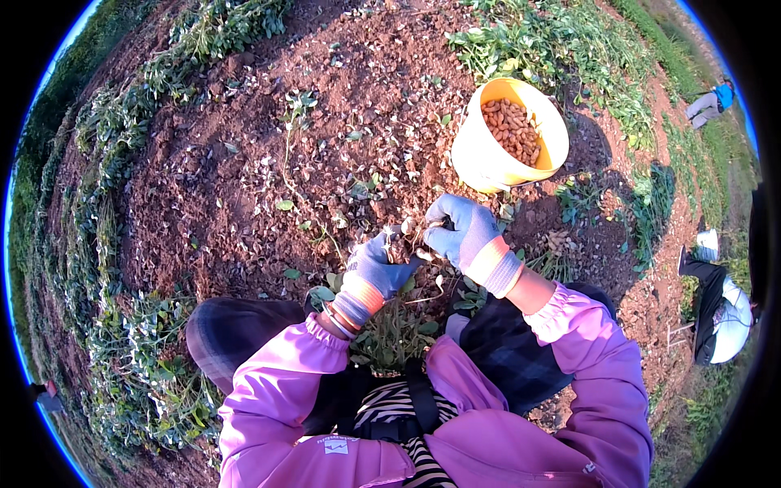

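Left grip [374, 267] and right grip [467, 233] curl closed around a root clump [399, 246], its long axis unclear.

We've got reddish-brown field soil [167, 224] carrying a yellow bucket [470, 154] upper right, a peanut clump [560, 241] below it, a lone green sprig [300, 102] to its left, leafy plants [146, 366] along the left side, and scattered pale dry leaf bits.

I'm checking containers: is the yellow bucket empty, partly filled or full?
Partly filled: brown peanuts lie inside the yellow bucket, with bare inner wall showing above them.
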Action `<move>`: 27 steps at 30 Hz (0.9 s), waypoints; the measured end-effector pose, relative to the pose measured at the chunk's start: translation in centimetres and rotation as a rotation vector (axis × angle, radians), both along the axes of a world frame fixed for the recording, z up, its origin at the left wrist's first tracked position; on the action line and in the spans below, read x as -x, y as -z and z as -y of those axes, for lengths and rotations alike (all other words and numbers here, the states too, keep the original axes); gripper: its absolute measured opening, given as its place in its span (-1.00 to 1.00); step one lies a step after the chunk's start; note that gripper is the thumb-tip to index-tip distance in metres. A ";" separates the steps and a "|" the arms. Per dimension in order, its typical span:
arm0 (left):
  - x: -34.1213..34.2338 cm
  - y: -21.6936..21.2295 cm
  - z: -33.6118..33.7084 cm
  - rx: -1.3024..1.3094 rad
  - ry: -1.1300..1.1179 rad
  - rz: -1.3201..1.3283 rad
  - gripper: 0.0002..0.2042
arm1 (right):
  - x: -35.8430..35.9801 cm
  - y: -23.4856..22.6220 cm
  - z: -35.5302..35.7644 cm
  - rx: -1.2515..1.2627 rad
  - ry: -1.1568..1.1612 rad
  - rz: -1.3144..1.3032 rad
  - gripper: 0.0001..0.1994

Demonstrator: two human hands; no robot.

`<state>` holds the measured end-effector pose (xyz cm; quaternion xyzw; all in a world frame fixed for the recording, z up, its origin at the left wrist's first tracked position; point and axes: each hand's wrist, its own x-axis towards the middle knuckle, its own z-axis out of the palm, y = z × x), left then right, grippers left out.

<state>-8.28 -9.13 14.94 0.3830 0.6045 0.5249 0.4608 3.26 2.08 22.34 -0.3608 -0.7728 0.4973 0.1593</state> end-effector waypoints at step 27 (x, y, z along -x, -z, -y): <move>-0.3 -3.3 1.1 0.030 0.123 -0.726 -0.45 | -0.8 -0.2 -1.5 0.077 -0.215 -0.002 -0.79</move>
